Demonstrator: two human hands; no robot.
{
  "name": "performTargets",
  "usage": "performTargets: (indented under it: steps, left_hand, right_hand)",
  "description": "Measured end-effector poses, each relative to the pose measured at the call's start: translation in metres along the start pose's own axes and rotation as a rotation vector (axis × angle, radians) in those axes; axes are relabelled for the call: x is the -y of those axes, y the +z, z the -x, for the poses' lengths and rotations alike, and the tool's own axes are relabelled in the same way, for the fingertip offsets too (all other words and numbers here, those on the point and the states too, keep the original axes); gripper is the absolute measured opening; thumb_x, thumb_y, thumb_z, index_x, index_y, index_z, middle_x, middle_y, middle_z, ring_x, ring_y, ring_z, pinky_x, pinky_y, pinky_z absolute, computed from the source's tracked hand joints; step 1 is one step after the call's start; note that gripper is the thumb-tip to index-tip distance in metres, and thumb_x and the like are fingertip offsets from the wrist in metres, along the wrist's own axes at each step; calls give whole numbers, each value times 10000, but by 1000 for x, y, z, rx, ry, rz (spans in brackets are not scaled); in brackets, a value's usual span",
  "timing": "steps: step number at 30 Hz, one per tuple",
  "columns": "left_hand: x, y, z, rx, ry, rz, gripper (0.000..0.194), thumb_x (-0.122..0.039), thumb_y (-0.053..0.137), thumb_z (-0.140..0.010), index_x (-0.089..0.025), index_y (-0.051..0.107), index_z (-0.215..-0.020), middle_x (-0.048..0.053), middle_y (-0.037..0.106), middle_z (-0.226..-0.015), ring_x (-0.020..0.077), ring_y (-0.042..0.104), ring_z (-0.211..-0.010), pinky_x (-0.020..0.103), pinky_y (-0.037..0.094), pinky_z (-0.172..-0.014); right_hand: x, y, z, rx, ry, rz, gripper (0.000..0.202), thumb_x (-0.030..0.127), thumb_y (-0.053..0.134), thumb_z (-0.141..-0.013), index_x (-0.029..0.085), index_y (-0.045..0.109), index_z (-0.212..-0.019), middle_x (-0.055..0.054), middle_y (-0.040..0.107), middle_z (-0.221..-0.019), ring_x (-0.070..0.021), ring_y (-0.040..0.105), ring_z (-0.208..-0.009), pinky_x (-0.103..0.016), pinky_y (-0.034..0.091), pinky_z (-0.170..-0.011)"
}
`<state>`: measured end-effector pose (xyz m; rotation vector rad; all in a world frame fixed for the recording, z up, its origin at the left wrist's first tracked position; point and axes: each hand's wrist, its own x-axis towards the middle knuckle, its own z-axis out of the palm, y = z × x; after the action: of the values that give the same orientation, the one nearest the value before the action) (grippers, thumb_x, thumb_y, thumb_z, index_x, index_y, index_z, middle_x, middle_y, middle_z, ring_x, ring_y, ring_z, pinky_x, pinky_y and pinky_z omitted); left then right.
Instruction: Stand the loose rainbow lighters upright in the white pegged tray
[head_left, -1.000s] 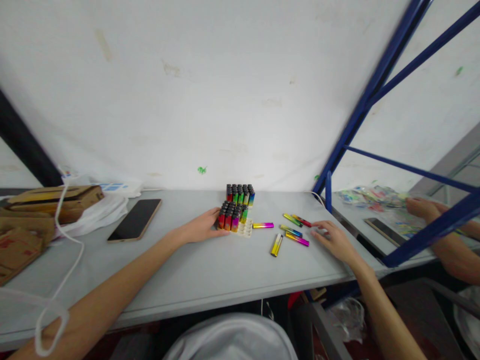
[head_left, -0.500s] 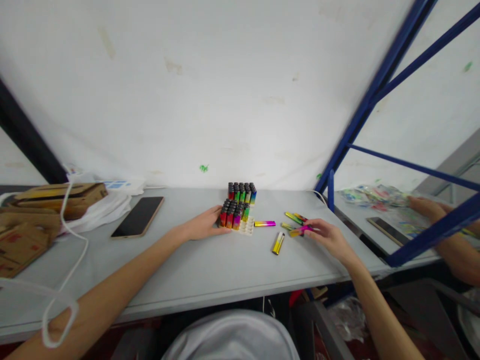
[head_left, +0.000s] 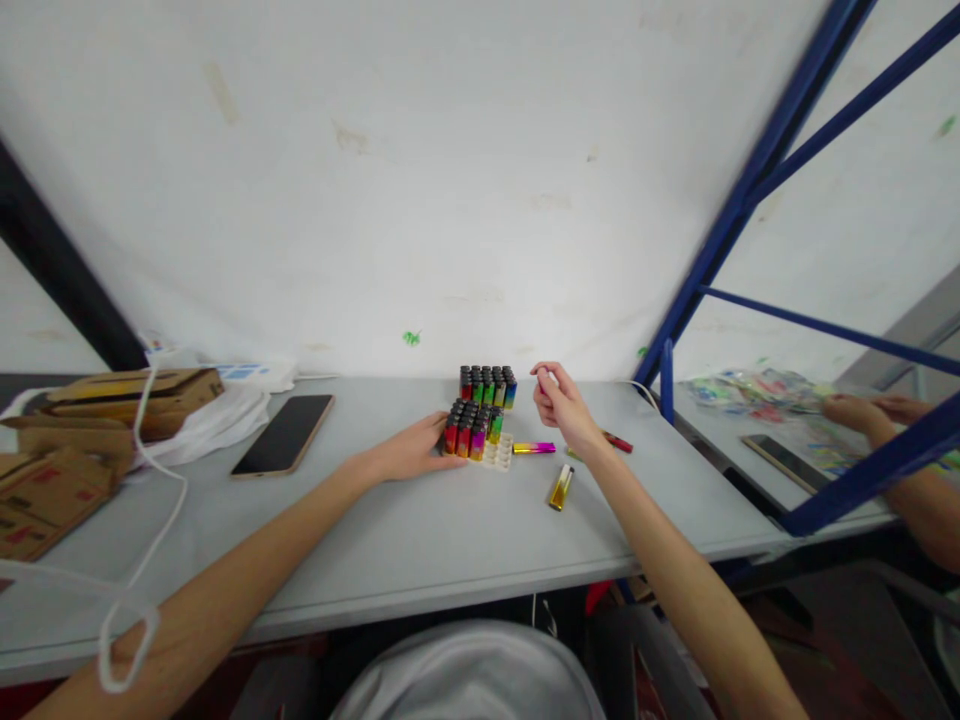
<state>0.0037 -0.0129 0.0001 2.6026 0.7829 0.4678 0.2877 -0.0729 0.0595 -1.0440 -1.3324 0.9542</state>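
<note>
A pale tray (head_left: 499, 455) stands on the desk with several upright lighters (head_left: 465, 430) in it and bare sockets at its right end. My left hand (head_left: 416, 447) grips the tray's left end, its thumb along the front. Behind stands a second block of upright lighters (head_left: 487, 385). My right hand (head_left: 559, 400) is raised above the desk, right of the tray, its fingers closed; what they hold is hidden. A purple-yellow lighter (head_left: 534, 448) lies beside the tray, a gold lighter (head_left: 559, 488) nearer me. A red lighter (head_left: 617, 441) lies past my right wrist, which partly covers others.
On the left lie a phone (head_left: 283, 435), a white cable (head_left: 174, 500) and cardboard boxes (head_left: 67, 470). A blue metal frame (head_left: 705, 260) rises on the right. Beyond it are another person's hands (head_left: 859, 412), plastic packets (head_left: 750, 390) and a second phone (head_left: 784, 462).
My right hand has moved up and left from the loose lighters, and the purple-yellow lighter it held no longer shows. My left hand stays at the tray. The view has shifted slightly.
</note>
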Motion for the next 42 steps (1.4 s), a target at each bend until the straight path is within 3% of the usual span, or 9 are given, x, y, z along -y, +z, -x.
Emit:
performTargets:
  steps: [4, 9, 18, 24, 28, 32, 35, 38, 42]
  left_hand:
    - [-1, 0, 1, -24, 26, 33, 564, -632, 650, -929, -193, 667, -1282, 129, 634, -1339, 326, 600, -1225, 442, 478, -1139]
    - [-2, 0, 0, -30, 27, 62, 598, -625, 664, -925, -172, 657, -1315, 150, 625, -1365, 343, 593, -1248, 469, 454, -1168]
    - [-2, 0, 1, -32, 36, 68, 571, -625, 674, -921, -190, 681, -1291, 135, 632, -1362, 340, 592, -1252, 466, 460, -1161]
    - [-2, -1, 1, -18, 39, 59, 578, -622, 654, -934, -197, 665, -1326, 132, 616, -1395, 334, 576, -1289, 457, 424, -1203]
    - [-2, 0, 1, -28, 42, 75, 604, -613, 670, -930, -196, 641, -1366, 140, 599, -1435, 342, 558, -1322, 476, 402, -1223]
    - [-1, 0, 1, -19, 28, 66, 612, -627, 668, -928, -187, 647, -1353, 150, 599, -1436, 345, 560, -1329, 475, 412, -1212]
    - [0, 1, 1, -28, 8, 80, 632, -651, 683, -911, -184, 662, -1336, 151, 616, -1414, 344, 583, -1300, 471, 437, -1187]
    - [0, 0, 1, -28, 26, 89, 633, -657, 678, -915, -187, 662, -1339, 146, 617, -1417, 342, 579, -1302, 470, 435, -1189]
    - [0, 1, 1, -32, 54, 77, 629, -636, 675, -928, -182, 641, -1362, 147, 605, -1434, 340, 559, -1330, 473, 413, -1213]
  right_hand:
    - [-26, 25, 1, -51, -110, 268, 567, 769, 482, -926, 231, 517, -750, 64, 356, -582, -116, 308, -510, -265, 250, -486]
    - [-40, 26, 11, -117, -234, 598, 588, 689, 523, -926, 230, 377, -590, 48, 314, -566, -118, 307, -565, -281, 220, -546]
    - [-45, 21, 11, -178, -246, 590, 436, 523, 460, -906, 249, 348, -586, 46, 330, -532, -134, 333, -556, -286, 224, -548]
    - [-41, 20, 14, -188, -298, 603, 477, 574, 460, -952, 246, 359, -620, 51, 342, -542, -132, 331, -555, -293, 247, -562]
    - [-39, 22, 16, -124, -304, 634, 520, 623, 467, -985, 242, 386, -641, 52, 365, -552, -133, 355, -550, -292, 271, -566]
    - [-37, 23, 18, -35, -341, 645, 395, 578, 442, -1040, 231, 556, -891, 28, 529, -663, -167, 489, -614, -296, 372, -616]
    - [-35, 22, 18, 7, -382, 620, 369, 544, 398, -1069, 229, 583, -1017, -28, 616, -808, -202, 575, -732, -308, 454, -653]
    - [-32, 20, 18, -33, -452, 610, 400, 563, 449, -1050, 219, 599, -913, -75, 625, -923, -208, 593, -806, -304, 490, -648]
    - [-31, 17, 19, -16, -451, 701, 448, 546, 492, -1043, 215, 554, -748, 0, 524, -674, -159, 498, -627, -290, 423, -611]
